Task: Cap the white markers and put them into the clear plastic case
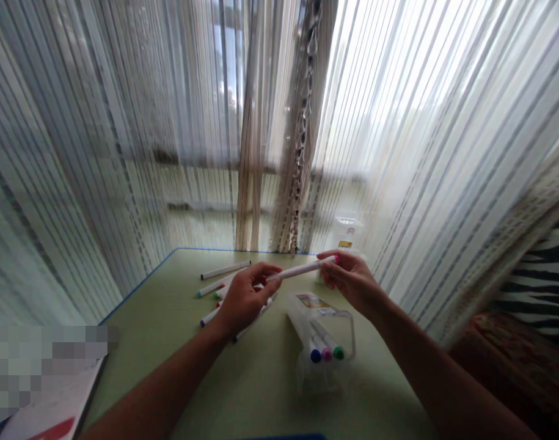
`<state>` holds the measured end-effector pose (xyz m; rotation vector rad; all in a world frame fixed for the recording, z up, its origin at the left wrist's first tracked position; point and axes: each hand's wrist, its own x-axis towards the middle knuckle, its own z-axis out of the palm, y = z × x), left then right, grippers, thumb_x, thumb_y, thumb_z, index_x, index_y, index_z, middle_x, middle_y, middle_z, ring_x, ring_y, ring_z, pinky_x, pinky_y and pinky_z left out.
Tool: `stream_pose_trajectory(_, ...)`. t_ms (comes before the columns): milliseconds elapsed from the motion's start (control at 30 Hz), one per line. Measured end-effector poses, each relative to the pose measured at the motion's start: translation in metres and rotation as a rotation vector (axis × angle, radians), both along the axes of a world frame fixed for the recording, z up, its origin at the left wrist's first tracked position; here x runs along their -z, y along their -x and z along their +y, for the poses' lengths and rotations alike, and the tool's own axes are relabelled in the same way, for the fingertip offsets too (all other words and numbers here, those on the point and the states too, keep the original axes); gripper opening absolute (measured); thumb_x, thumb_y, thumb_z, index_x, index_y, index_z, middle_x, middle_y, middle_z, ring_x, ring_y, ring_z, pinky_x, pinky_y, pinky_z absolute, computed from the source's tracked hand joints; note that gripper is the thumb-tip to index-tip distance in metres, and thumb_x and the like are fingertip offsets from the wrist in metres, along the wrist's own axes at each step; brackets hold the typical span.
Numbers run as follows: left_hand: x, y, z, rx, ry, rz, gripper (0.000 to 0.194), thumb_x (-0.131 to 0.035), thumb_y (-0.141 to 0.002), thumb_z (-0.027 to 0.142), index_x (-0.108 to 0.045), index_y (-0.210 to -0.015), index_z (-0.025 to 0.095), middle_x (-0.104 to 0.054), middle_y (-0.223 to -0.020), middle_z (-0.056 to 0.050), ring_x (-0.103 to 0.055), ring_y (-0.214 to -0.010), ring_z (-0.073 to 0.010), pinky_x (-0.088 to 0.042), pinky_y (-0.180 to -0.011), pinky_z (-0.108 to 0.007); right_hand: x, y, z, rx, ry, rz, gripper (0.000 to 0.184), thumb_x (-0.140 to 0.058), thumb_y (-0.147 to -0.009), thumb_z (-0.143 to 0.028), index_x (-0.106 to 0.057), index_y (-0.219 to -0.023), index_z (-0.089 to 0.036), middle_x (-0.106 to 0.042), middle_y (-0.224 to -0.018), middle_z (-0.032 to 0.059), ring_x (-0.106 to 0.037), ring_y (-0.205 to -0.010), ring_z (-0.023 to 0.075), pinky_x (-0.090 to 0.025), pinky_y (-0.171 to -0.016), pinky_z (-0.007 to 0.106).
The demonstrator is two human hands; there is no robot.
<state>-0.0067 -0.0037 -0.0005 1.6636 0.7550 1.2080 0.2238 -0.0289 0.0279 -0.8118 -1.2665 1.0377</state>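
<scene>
Both hands hold one white marker with a pink end, raised above the table and tilted up to the right. My left hand pinches its left end, while the fingers of my right hand close around the pink end. Below them lies a clear plastic case, its open end facing me. Inside are markers with blue, pink and green ends. Several loose white markers, one with black ends, lie beside and partly behind my left hand.
The light green table has a blue edge. Behind my right hand stands another clear plastic container. A book or folder lies at the lower left, partly blurred out. Sheer striped curtains hang behind the table; zebra-striped fabric is at right.
</scene>
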Motion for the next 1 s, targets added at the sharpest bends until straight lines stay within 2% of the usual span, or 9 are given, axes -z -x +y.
stream_pose_trajectory(67, 0.000, 0.001, -0.001, -0.021, -0.035, 0.045, 0.033, -0.072, -0.081, 0.037, -0.073, -0.105, 0.015, -0.068, -0.080, -0.005, -0.060, -0.062, -0.0140, -0.050, -0.051, -0.023, -0.012, 0.004, -0.003, 0.012, -0.032, -0.038, 0.032, -0.088, -0.065, -0.037, -0.078, -0.088, -0.018, -0.058, -0.058, -0.0026, -0.048, -0.049, 0.0081, -0.037, -0.044, 0.021)
stream_pose_trajectory(133, -0.001, 0.002, -0.002, -0.014, -0.080, 0.120, 0.030, -0.071, -0.082, 0.037, -0.075, -0.103, 0.016, -0.072, -0.086, -0.008, -0.065, -0.072, -0.0182, -0.054, -0.059, -0.027, -0.027, 0.011, -0.007, -0.016, -0.084, -0.135, 0.029, -0.087, -0.068, -0.035, -0.080, -0.090, -0.018, -0.058, -0.061, -0.0018, -0.046, -0.050, 0.0072, -0.037, -0.044, 0.021)
stream_pose_trajectory(233, -0.003, 0.002, -0.006, -0.002, -0.134, 0.137, 0.022, -0.070, -0.084, 0.034, -0.077, -0.095, 0.017, -0.076, -0.091, -0.009, -0.070, -0.082, -0.0221, -0.057, -0.076, -0.035, -0.051, 0.027, -0.018, -0.101, -0.240, -0.335, 0.024, -0.085, -0.070, -0.031, -0.081, -0.091, -0.020, -0.061, -0.074, 0.0011, -0.054, -0.059, 0.0092, -0.044, -0.051, 0.022)
stream_pose_trajectory(300, -0.005, 0.001, -0.008, 0.013, -0.171, 0.101, 0.019, -0.068, -0.085, 0.031, -0.076, -0.096, 0.017, -0.076, -0.095, -0.009, -0.071, -0.089, -0.0236, -0.056, -0.084, -0.037, -0.065, 0.040, -0.025, -0.129, -0.353, -0.507, 0.023, -0.083, -0.074, -0.027, -0.081, -0.096, -0.022, -0.059, -0.073, 0.0003, -0.055, -0.061, 0.0093, -0.045, -0.052, 0.021)
stream_pose_trajectory(367, -0.008, 0.002, -0.010, -0.008, -0.220, 0.083, 0.018, -0.069, -0.084, 0.028, -0.075, -0.098, 0.018, -0.075, -0.097, -0.009, -0.070, -0.092, -0.0244, -0.055, -0.086, -0.036, -0.075, 0.051, -0.032, -0.160, -0.444, -0.675, 0.024, -0.081, -0.076, -0.023, -0.080, -0.100, -0.024, -0.058, -0.073, -0.0005, -0.054, -0.061, 0.0087, -0.044, -0.053, 0.021)
stream_pose_trajectory(533, -0.015, 0.007, -0.013, -0.115, -0.350, 0.126, 0.014, -0.064, -0.086, 0.027, -0.074, -0.092, 0.020, -0.073, -0.085, -0.006, -0.069, -0.084, -0.0243, -0.054, -0.079, -0.035, -0.079, 0.067, -0.037, -0.168, -0.563, -0.804, 0.027, -0.078, -0.079, -0.020, -0.078, -0.105, -0.027, -0.063, -0.076, -0.0004, -0.055, -0.059, 0.0082, -0.044, -0.054, 0.021)
stream_pose_trajectory(633, -0.013, 0.009, -0.012, -0.160, -0.396, 0.147, 0.015, -0.061, -0.086, 0.028, -0.073, -0.088, 0.021, -0.071, -0.078, -0.006, -0.068, -0.082, -0.0245, -0.053, -0.079, -0.035, -0.078, 0.069, -0.037, -0.160, -0.587, -0.840, 0.029, -0.078, -0.078, -0.016, -0.078, -0.105, -0.028, -0.063, -0.075, -0.0012, -0.055, -0.060, 0.0080, -0.044, -0.056, 0.020)
stream_pose_trajectory(800, -0.002, 0.010, -0.007, -0.214, -0.412, 0.131, 0.016, -0.062, -0.087, 0.024, -0.071, -0.099, 0.018, -0.074, -0.096, -0.008, -0.069, -0.084, -0.0217, -0.055, -0.078, -0.034, -0.087, 0.062, -0.045, -0.180, -0.606, -0.961, 0.025, -0.072, -0.085, -0.017, -0.077, -0.108, -0.026, -0.066, -0.080, 0.0001, -0.058, -0.065, 0.0089, -0.044, -0.062, 0.021)
stream_pose_trajectory(1000, 0.006, 0.011, -0.001, -0.312, -0.496, 0.096, 0.008, -0.072, -0.082, 0.019, -0.069, -0.089, 0.018, -0.074, -0.091, -0.005, -0.071, -0.090, -0.0199, -0.056, -0.083, -0.032, -0.098, 0.039, -0.056, -0.134, -0.537, -1.159, 0.037, -0.070, -0.082, -0.009, -0.075, -0.112, -0.029, -0.070, -0.084, -0.0015, -0.063, -0.071, 0.0088, -0.044, -0.068, 0.020)
